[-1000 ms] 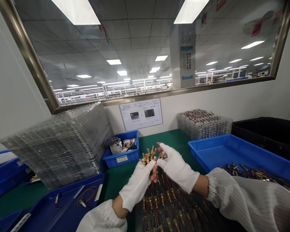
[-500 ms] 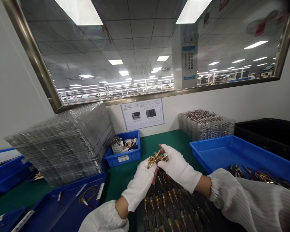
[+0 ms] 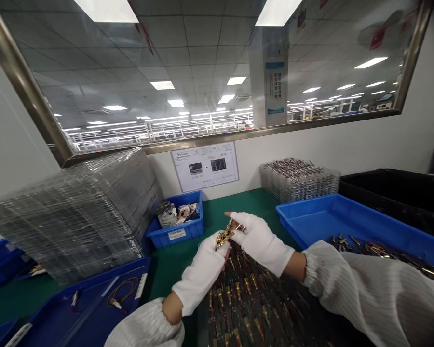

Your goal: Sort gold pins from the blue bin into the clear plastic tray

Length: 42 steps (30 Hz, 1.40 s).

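A bunch of small gold-coloured metal parts lies between my two white-gloved hands. My left hand is closed around the lower end of the bunch. From the right, my right hand reaches over it, its bare fingertips bent against the upper parts; what its fingers pinch is partly hidden. Below my hands is a clear tray filled with rows of similar gold parts with thin red and dark leads. More such parts with wires lie loose in a large blue tray at my right.
Stacked clear plastic trays stand at left, behind a shallow blue tray holding a coiled cable. A small blue bin sits at the back. Another tray stack with wired parts stands back right, near a black bin.
The whole view has shifted slightly, so most things sit further left and a little higher. My right-hand fingers have moved a little over the bunch; my left hand keeps its hold.
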Motion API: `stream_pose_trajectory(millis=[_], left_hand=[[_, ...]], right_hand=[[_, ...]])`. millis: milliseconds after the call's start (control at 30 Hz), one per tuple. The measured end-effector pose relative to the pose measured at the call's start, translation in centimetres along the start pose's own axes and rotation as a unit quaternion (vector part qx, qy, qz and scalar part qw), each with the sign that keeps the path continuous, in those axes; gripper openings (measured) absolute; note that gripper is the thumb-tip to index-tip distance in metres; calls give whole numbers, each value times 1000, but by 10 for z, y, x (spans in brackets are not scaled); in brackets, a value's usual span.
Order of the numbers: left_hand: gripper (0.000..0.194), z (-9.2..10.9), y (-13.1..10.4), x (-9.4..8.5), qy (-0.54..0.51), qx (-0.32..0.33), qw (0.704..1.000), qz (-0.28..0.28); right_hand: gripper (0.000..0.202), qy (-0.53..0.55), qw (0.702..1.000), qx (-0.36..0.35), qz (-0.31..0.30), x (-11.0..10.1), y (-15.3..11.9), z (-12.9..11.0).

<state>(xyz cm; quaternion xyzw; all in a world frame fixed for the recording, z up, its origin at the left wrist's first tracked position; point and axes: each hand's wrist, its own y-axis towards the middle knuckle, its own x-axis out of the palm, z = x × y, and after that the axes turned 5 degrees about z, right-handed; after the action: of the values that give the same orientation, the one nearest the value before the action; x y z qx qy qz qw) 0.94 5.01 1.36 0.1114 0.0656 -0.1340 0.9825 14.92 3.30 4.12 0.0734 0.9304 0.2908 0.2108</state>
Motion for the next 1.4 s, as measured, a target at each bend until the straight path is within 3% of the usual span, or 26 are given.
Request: stream_pose_trajectory(millis=[100,300,400,567,767,1033,1133,1233,1300,1400], left_hand=[[19,7,-1,-1,17,10,1000,-17],[22,5,1,-1,22,-12,999,-24],[21,4,1,-1,2,-28,999,-28],[22,10,-2,2,-40,-65,995,-60],[22,26,-7,4,-85,-92,991,-51],[18,29,-4,1,-132,-61,986,-76],[20,34,-3,-3,-139,-61,986,-68],[18,39,-2,-7,-163,-75,983,-32],[18,40,-1,-8,-176,-84,981,-24],[18,38,0,-7,-180,-87,979,-37]], right_hand=[[29,4,999,-34,-12,0,-1,-3],[34,29,999,34,23,1,-2,-5],[25,63,995,75,-8,1,1,-3],[14,143,966,202,-75,-4,8,2],[10,150,964,194,-101,-15,14,-4],[11,70,984,137,-88,-29,26,-18],[13,-3,995,95,-16,-45,32,-11],[14,-158,987,-7,30,-62,23,-3],[15,-259,957,-122,-53,-67,6,-2],[24,-335,873,-241,-261,-62,-24,-7]])
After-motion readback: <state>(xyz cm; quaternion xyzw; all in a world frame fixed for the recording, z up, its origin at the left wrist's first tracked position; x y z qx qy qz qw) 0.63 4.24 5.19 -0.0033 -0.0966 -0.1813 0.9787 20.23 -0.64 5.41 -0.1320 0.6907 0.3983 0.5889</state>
